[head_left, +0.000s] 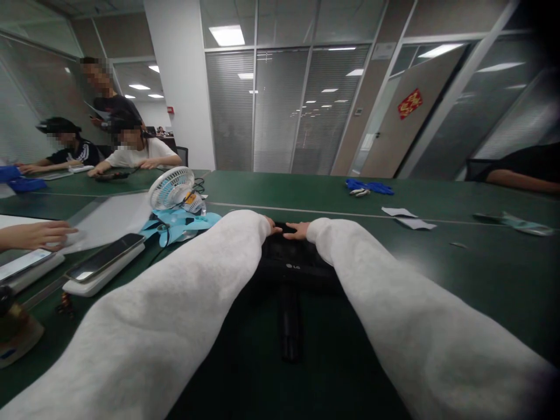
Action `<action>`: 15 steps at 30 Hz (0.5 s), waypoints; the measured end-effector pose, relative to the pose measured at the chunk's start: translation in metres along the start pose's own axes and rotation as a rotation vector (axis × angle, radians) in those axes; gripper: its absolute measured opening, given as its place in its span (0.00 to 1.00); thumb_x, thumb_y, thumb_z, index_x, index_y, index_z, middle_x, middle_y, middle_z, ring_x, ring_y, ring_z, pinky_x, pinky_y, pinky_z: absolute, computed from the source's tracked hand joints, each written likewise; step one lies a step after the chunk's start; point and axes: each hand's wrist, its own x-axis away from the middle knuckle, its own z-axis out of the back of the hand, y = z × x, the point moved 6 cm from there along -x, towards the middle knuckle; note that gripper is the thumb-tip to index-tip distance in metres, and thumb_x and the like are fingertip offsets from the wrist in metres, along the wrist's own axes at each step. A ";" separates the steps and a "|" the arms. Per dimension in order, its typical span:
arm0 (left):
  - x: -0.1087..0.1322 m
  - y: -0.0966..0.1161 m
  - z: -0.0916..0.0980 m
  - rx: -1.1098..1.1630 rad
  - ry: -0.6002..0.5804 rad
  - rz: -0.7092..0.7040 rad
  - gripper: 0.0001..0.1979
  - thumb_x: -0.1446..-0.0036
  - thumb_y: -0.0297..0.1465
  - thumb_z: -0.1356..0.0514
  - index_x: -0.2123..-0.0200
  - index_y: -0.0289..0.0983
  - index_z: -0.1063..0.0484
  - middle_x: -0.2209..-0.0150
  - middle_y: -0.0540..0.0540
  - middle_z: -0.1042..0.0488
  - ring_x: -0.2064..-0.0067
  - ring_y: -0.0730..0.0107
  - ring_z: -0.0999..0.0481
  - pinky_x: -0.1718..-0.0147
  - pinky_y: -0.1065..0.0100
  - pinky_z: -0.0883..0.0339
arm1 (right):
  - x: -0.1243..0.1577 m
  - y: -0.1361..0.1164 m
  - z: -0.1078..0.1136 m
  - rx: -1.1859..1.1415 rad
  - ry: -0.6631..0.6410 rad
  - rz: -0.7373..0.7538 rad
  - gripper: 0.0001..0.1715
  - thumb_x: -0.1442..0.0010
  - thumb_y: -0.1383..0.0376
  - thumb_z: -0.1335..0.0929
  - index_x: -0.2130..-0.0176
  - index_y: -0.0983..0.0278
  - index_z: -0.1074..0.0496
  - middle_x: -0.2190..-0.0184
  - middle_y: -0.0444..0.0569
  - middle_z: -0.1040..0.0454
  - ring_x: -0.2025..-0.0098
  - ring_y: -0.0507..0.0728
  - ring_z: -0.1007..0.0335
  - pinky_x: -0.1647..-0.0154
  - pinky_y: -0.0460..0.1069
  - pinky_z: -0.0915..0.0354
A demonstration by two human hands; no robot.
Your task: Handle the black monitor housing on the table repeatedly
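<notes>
A black LG-marked device [294,266] lies on the green table in front of me. It has a long dark bar and a black cylindrical part [289,326] that points toward me; its full shape is lost in shadow. My left hand [273,226] rests at its far edge, partly hidden by a pale sleeve, with the visible fingers stretched out. Close beside it, my right hand [298,230] touches the same edge, fingers extended toward the left. The fingertips of both hands nearly meet, and nothing separate shows in either.
Left of my arms stand a blue-and-white fan [172,189] and a phone [105,256] on a white box. Another person's hand [41,235] reaches in there. Blue gloves [370,186] and white papers [409,217] lie farther right. Several people are around the table.
</notes>
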 end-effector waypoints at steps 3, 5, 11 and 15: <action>0.039 0.009 0.014 -0.017 0.046 -0.056 0.22 0.36 0.47 0.51 0.49 0.41 0.29 0.49 0.45 0.29 0.47 0.55 0.31 0.49 0.62 0.38 | 0.044 -0.016 0.014 0.004 -0.057 0.187 0.33 0.40 0.47 0.39 0.42 0.60 0.36 0.42 0.49 0.37 0.41 0.61 0.42 0.39 0.55 0.49; 0.071 0.016 0.019 -0.016 0.129 -0.098 0.22 0.35 0.47 0.54 0.49 0.43 0.30 0.49 0.46 0.28 0.48 0.56 0.30 0.51 0.63 0.37 | 0.084 -0.021 0.017 0.000 -0.038 0.283 0.37 0.41 0.42 0.42 0.40 0.57 0.38 0.41 0.44 0.38 0.40 0.60 0.43 0.38 0.53 0.50; 0.163 0.027 -0.013 0.021 0.447 -0.219 0.23 0.33 0.43 0.60 0.53 0.42 0.29 0.59 0.46 0.24 0.57 0.58 0.25 0.57 0.60 0.35 | 0.182 -0.014 -0.017 0.012 0.289 0.357 0.42 0.44 0.36 0.46 0.41 0.54 0.38 0.43 0.47 0.35 0.42 0.63 0.40 0.41 0.59 0.45; 0.198 0.032 -0.037 -0.057 0.834 -0.313 0.20 0.34 0.36 0.57 0.47 0.33 0.35 0.49 0.42 0.30 0.49 0.57 0.32 0.45 0.55 0.44 | 0.200 -0.008 -0.035 0.109 0.551 0.194 0.40 0.42 0.37 0.49 0.47 0.58 0.33 0.51 0.50 0.28 0.53 0.62 0.31 0.56 0.57 0.35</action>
